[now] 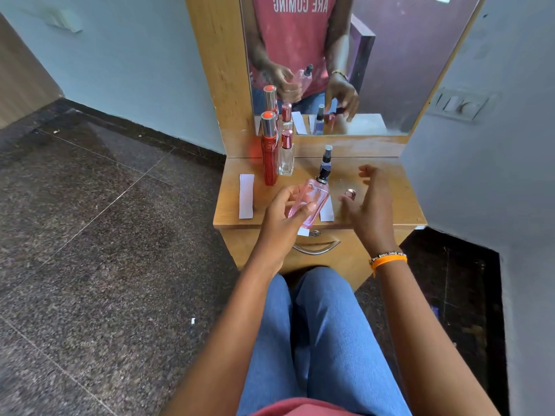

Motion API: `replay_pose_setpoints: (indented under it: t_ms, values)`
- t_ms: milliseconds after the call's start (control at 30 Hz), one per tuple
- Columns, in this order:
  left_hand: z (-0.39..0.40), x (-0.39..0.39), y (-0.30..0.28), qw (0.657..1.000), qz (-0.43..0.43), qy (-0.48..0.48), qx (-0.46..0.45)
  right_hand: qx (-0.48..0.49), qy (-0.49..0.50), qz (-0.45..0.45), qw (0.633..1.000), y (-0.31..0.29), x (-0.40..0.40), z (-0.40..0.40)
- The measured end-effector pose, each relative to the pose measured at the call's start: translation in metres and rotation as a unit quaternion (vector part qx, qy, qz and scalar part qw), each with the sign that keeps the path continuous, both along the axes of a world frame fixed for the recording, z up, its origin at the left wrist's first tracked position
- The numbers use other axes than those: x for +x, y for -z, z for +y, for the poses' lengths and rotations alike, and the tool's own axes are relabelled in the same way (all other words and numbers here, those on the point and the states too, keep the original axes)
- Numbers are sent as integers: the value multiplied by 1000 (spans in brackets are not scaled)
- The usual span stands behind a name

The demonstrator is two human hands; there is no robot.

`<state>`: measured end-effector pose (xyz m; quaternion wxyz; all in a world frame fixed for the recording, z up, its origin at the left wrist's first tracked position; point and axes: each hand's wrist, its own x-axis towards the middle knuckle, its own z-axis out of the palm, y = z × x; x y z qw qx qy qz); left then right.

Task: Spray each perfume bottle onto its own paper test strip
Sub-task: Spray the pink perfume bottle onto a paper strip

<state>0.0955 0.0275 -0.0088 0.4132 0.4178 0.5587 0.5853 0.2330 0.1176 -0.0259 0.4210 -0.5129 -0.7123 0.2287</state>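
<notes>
Pale pink glass bottle (309, 202) with black sprayer, red bottle (269, 157) with silver collar, clear bottle (286, 159) with rose cap, white strips (246, 196), orange wristband (389, 260), possibly purple bottle (326, 162).

The desk (375, 211) is light wood with a smooth, faintly satin top, scuffed and paler near the mirror (390, 70), whose glass is glossy. The drawer handle (315, 249) is polished metal. The pink bottle (309, 202) looks like clear, glossy glass, topped by a black plastic sprayer (matt, it seems). The red bottle (269, 157) is shiny, with a brushed silver metal collar; the clear bottle (286, 159) beside it is glass with a metallic pink cap. The paper strips (246, 196) are white and matt. The floor (105, 220) is speckled polished stone. The jeans (324, 340) are blue denim cloth.
</notes>
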Motion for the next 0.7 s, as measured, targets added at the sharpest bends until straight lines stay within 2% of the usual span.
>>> replay_pose_setpoints:
  t_ms: [67, 100, 233, 433, 500, 567, 700]
  values:
    - [1, 1, -1, 1000, -9, 6, 6, 57, -12, 24, 998, -13, -1, -12]
    - [2, 1, -1, 1000, -18, 11, 11, 50, -39, 61, 996, -19, -2, -19]
    - [6, 5, -2, 999, -40, 22, 23, -74, -189, 157, 967, -33, -10, -37]
    - [9, 4, -1, 1000, -3, -7, -9, -116, -209, 185, 953, -30, -2, -31]
    - [13, -1, 0, 998, 46, -20, -23, -126, -202, 188, 953, -30, 3, -29]
    - [20, -6, 3, 989, 136, -49, -45, -137, -193, 191, 953, -31, 8, -26]
    - [41, -6, 9, 945, 306, -52, -102, -153, -182, 220, 946, -33, 14, -25]
